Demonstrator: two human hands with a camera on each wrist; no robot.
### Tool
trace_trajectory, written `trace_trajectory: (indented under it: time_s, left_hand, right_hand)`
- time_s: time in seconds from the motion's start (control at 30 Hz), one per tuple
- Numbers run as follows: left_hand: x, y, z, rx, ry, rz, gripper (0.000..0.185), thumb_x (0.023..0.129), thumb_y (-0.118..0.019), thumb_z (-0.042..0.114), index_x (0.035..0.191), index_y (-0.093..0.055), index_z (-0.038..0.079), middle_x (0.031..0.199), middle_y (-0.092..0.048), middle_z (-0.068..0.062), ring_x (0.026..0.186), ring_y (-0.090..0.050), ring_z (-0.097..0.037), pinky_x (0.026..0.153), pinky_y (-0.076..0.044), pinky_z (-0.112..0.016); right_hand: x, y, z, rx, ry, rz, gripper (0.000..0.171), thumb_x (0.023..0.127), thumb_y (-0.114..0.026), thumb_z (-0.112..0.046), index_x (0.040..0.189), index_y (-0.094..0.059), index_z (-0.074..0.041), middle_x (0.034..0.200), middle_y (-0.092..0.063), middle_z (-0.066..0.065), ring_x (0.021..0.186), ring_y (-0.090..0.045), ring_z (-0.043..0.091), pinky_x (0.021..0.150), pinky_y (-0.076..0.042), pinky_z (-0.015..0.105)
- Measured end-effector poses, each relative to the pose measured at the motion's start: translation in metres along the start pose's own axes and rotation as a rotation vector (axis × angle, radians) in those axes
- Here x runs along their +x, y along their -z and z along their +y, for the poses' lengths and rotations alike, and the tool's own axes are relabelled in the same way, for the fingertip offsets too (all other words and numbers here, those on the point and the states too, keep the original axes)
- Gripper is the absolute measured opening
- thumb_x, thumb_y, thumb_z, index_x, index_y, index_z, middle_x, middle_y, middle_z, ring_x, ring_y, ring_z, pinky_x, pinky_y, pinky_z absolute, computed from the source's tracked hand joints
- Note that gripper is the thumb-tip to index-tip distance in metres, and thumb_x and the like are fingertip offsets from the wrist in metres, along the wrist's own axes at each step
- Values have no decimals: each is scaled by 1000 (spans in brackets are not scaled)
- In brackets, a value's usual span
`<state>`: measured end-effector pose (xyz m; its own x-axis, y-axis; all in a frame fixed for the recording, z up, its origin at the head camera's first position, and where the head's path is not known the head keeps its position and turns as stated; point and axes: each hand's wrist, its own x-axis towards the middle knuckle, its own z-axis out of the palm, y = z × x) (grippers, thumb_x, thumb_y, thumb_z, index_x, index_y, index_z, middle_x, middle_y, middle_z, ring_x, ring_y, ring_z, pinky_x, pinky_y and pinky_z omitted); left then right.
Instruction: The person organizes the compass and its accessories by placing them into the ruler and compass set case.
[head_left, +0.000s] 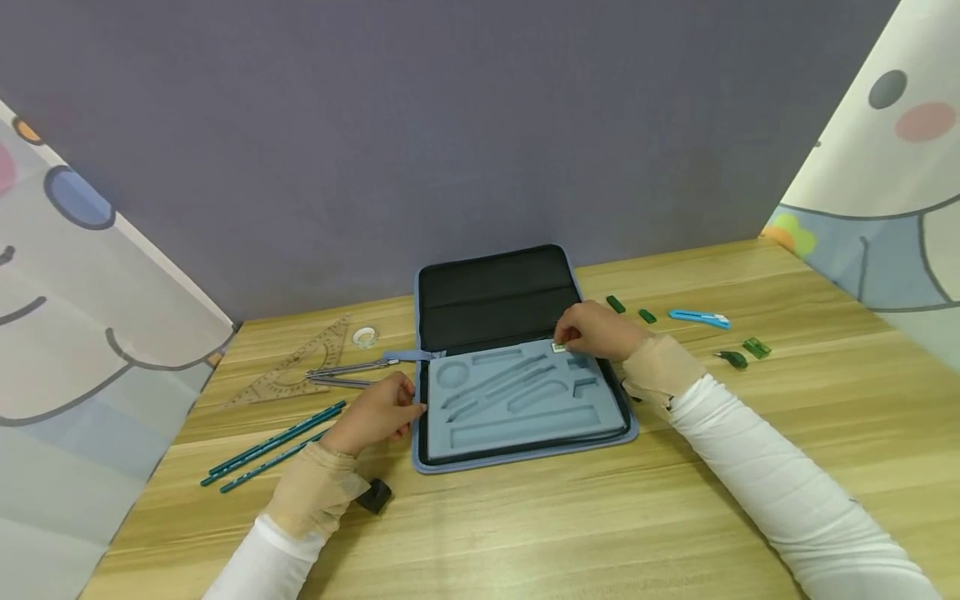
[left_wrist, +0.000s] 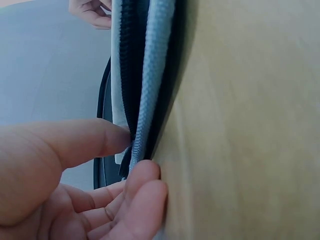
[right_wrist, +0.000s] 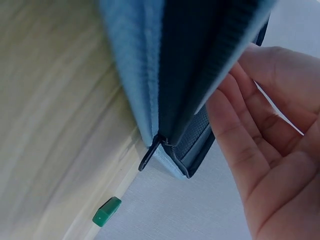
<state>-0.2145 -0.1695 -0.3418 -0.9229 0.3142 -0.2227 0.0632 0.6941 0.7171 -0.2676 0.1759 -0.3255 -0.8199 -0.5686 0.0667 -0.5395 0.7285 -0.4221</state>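
An unzipped blue zip case lies on the table, its black-lined lid folded back. Inside sits a grey-blue foam insert with shaped recesses. My left hand pinches the case's left zipped edge between thumb and fingers. At the insert's upper right corner, the fingertips of my right hand hold a small white-and-green eraser. The eraser is mostly under the fingers and cannot be made out in the right wrist view, where the zip pull hangs at the case's corner.
Left of the case lie a clear set square, a white tape roll, metal compasses and several green pencils. On the right are small green pieces, a blue cutter, a green sharpener and a dark green teardrop-shaped item.
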Motion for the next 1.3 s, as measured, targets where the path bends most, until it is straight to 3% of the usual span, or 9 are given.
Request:
trace_trajectory:
  time_s: [0.53,0.87,1.3]
  left_hand:
    - [0,1,-1,26,-7,15,21,91,-61,11,104,-49,-2,75,-58,-9,55,-55,-17,51,-49,-30]
    - [1,-1,-2,13,-2,12,21,92,-61,11,104,-49,-1,75,-58,-9,56,-56,-17,52,-49,-30]
    - [2,-2,-1,29,5,21,20,91,-61,10,103,-50,0,74,-59,-8,55,-56,-17,52,-49,-30]
  right_hand:
    - [-4,7,7,52,18,-4,16,83,-67,3,98,-70,1,92,-68,9,78,-62,18,70,-53,35]
    - [-12,18,21,10,31,44,13,82,-67,3,95,-70,3,89,-69,11,78,-64,21,71,-54,38]
    - [-63,55,38,-35,-152,76,14,84,-67,0,96,-69,6,92,-69,16,81,-66,27,72,-54,42]
